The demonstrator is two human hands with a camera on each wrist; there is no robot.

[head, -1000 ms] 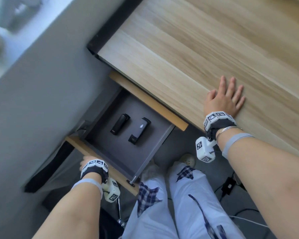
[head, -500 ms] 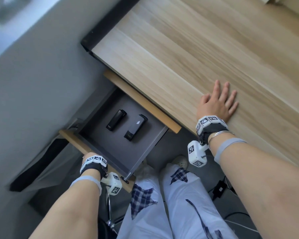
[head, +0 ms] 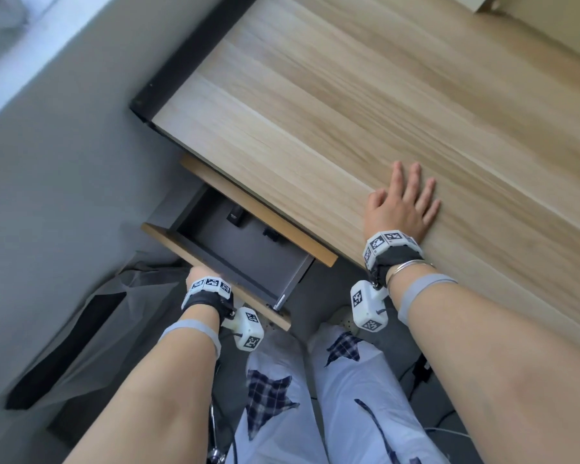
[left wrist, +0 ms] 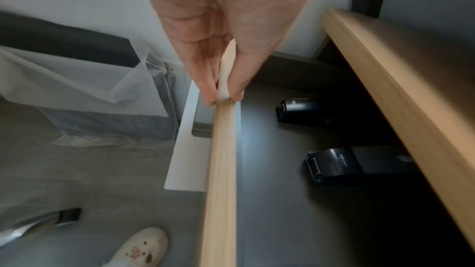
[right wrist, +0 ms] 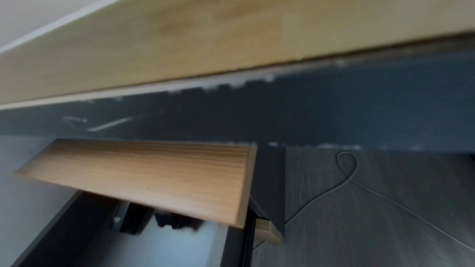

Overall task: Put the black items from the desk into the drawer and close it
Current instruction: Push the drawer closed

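Wooden worktop fills the upper right of head view; R hand lies flat on it near the front edge, fingers straight and spread, grip open, holding nothing. Below the worktop's L end, drawer is partly open, grey inside, wood front. L hand pinches the drawer front's top edge, thumb inside, fingers outside. Two black staplers lie on the drawer floor, apart: one farther from the L wrist cam, other nearer, both partly under the upper wood panel.
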